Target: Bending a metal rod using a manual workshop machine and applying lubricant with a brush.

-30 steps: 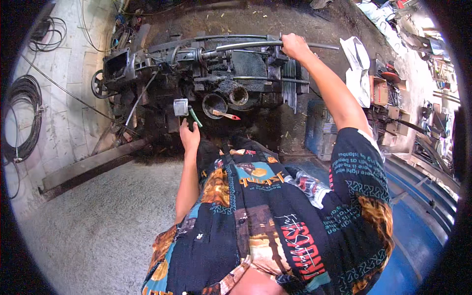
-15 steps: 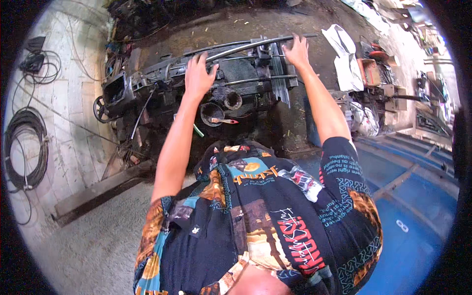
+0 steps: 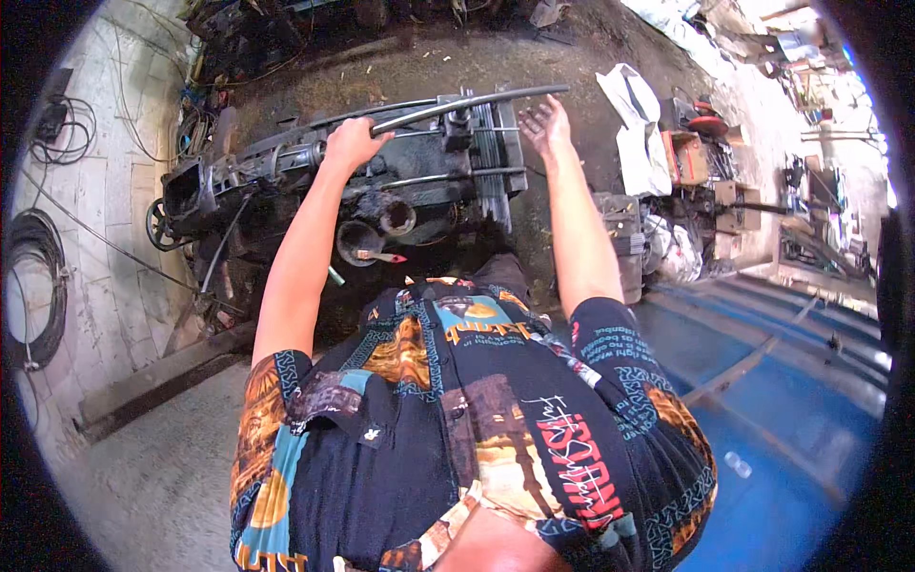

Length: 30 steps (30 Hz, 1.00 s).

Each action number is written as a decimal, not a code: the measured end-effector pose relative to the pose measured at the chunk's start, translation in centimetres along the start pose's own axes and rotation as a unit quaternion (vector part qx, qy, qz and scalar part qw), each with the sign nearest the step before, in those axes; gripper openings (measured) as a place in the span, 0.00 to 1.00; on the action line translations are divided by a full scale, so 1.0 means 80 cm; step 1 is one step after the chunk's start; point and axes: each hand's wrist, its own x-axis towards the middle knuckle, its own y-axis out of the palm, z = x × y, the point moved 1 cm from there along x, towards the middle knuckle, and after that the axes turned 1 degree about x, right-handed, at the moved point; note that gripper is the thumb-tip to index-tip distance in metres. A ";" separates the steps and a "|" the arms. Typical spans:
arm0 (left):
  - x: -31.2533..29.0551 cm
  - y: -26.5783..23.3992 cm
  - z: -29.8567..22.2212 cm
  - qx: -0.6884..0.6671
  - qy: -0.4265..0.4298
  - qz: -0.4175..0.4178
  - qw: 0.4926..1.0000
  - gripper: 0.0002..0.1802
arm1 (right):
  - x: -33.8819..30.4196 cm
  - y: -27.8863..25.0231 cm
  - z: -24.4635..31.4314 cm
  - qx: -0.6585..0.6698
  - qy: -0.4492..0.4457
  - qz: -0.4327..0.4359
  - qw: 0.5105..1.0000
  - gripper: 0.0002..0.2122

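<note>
A long grey metal rod (image 3: pixel 467 104) lies at a slant above a dark, greasy machine (image 3: pixel 405 146). My left hand (image 3: pixel 353 147) is closed around its left end, with the fingertips partly hidden. Just below the rod's right end, my right hand (image 3: pixel 547 128) is open, its darkened fingers spread and apart from the rod. Under the rod, a bundle of thin metal strips (image 3: pixel 493 191) crosses the machine's right end. Nearer to me are two round containers; a brush (image 3: pixel 386 256) with a red-tipped handle rests across the nearer container (image 3: pixel 355 236).
A handwheel (image 3: pixel 160 225) sits at the machine's left end. Coiled cable (image 3: pixel 43 286) hangs on the pale left wall. To the right stand a white sack (image 3: pixel 637 129), cardboard boxes (image 3: pixel 688 157) and a blue metal surface (image 3: pixel 753 391). A person (image 3: pixel 796 43) appears far right.
My left hand has gone from spread fingers to a grip on the rod. My right hand has dropped away below the rod's end. The whole view has shifted slightly.
</note>
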 end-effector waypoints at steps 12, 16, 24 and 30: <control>-0.120 -0.018 0.178 0.095 -0.141 -0.065 0.983 0.26 | -0.055 0.154 -0.106 0.314 0.027 0.117 0.942 0.22; -0.151 -0.013 0.174 0.104 -0.215 -0.057 0.969 0.27 | -0.067 0.155 -0.123 0.289 0.027 0.117 0.950 0.22; -0.183 -0.044 0.130 0.096 -0.197 -0.140 0.966 0.22 | -0.071 0.151 -0.077 0.248 -0.004 0.057 0.967 0.17; -0.197 -0.026 0.140 0.098 -0.173 -0.196 0.960 0.14 | -0.075 0.139 -0.087 0.236 0.014 0.075 0.969 0.15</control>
